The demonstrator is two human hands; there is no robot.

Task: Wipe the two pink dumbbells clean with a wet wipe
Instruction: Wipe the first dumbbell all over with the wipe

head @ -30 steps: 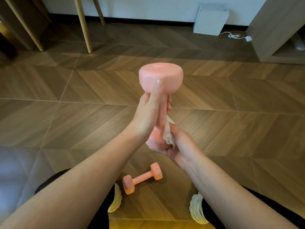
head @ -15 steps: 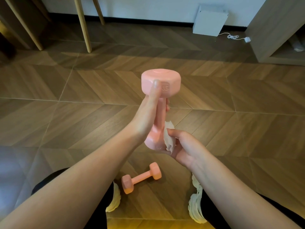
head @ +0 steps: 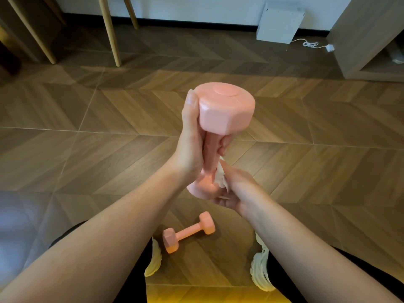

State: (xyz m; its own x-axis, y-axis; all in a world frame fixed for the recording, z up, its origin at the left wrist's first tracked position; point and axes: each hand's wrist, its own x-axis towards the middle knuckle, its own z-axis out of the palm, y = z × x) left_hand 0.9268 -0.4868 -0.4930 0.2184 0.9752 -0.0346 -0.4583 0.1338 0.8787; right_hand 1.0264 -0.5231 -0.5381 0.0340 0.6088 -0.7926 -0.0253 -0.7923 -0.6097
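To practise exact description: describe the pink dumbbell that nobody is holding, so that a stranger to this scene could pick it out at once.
Find the wooden chevron floor, then the white shoes at the bottom. Between them lies the floor dumbbell, on its side and untouched. The held dumbbell stands upright in the left hand, while the right hand presses a wet wipe to it.
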